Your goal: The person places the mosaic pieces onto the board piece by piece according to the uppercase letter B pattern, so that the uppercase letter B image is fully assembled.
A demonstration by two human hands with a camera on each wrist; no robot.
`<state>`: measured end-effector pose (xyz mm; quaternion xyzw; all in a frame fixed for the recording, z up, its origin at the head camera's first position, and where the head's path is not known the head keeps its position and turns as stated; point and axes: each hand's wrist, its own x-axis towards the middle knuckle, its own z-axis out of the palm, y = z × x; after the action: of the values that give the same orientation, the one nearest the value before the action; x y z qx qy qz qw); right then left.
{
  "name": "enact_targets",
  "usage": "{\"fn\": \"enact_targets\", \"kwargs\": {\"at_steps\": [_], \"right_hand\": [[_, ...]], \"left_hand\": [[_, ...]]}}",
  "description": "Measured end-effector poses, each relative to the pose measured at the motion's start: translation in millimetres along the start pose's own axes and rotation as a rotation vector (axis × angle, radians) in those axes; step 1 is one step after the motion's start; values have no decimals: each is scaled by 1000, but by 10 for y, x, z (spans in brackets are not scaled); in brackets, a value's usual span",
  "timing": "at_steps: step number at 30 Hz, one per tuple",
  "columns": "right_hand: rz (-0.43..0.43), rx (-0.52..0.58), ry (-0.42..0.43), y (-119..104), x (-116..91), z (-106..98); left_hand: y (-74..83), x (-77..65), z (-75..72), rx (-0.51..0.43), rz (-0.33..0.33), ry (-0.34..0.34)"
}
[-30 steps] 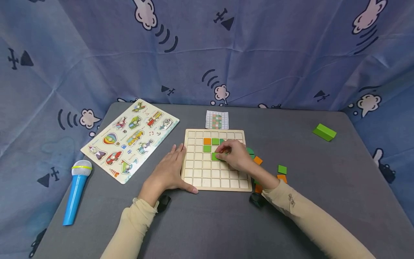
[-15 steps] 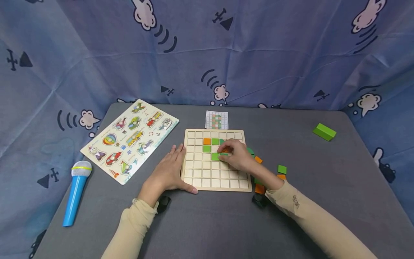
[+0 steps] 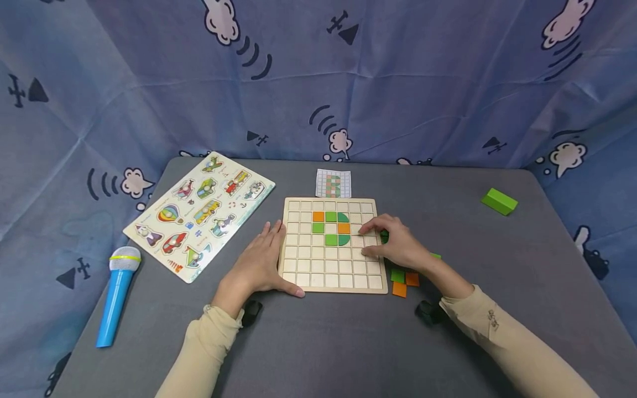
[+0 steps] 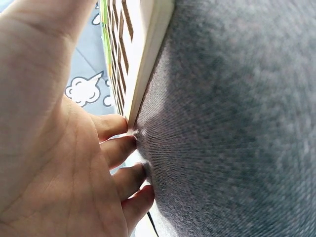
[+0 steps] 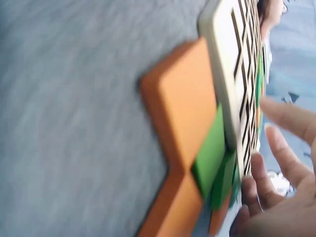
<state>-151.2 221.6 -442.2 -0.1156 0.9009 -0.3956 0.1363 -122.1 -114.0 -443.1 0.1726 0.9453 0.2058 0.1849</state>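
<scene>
A wooden grid board (image 3: 318, 282) lies on the grey table. On it are orange, light green and dark green rounded tiles, including an orange tile (image 3: 343, 228) and a dark green quarter-round tile (image 3: 343, 240). My left hand (image 3: 255, 264) rests along the board's left side, fingers spread, thumb by the front edge; in the left wrist view its fingertips (image 4: 118, 123) meet the board's corner. My right hand (image 3: 398, 243) hovers over the board's right edge, thumb and fingers apart, holding nothing. Below it lie loose orange tiles (image 5: 185, 98) and green tiles (image 5: 211, 150), partly hidden by the hand.
Behind the board lies a small pattern card (image 3: 333, 183). To the left are a vehicle picture puzzle (image 3: 199, 215) and a blue toy microphone (image 3: 118, 298). A green block (image 3: 500, 202) sits at the back right. A patterned blue curtain (image 3: 423, 99) hangs behind the table.
My right hand has let go of the orange tile, now lying in the grid, and moved right to the board's edge with its fingers apart. The left hand has stayed in place.
</scene>
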Motion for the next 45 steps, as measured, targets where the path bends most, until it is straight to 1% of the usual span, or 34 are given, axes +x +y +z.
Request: {"fn": "enact_targets", "kwargs": {"at_steps": [3,7,13,16,19,22,27,32,40,45], "right_hand": [[1,-11,-51,59,-61,-94],[4,-27,-98,112,-133,-210],[24,-19,-172,191,-241,-369],[26,-27,-195,232,-309,-428],[11,-36,-199,258,-382,-461],[-10,-35,-182,283,-435,-471],[-42,-27,-98,345,-453,-466],[-29,-34,-44,378,-441,-445],[-33,-40,-16,392,-433,-424],[-24,-23,65,325,-368,-367]], "left_hand": [[-2,3,-1,3,-2,0],[-7,8,1,2,-5,-1],[-10,13,8,-4,-9,-4],[-9,13,11,-2,-10,-6],[-5,10,9,-1,-11,-8],[3,6,5,0,-14,-11],[6,10,8,-1,-12,-8],[-3,11,18,-1,-12,3],[-2,8,20,-12,-10,-2],[-10,15,19,-8,-11,-9]]}}
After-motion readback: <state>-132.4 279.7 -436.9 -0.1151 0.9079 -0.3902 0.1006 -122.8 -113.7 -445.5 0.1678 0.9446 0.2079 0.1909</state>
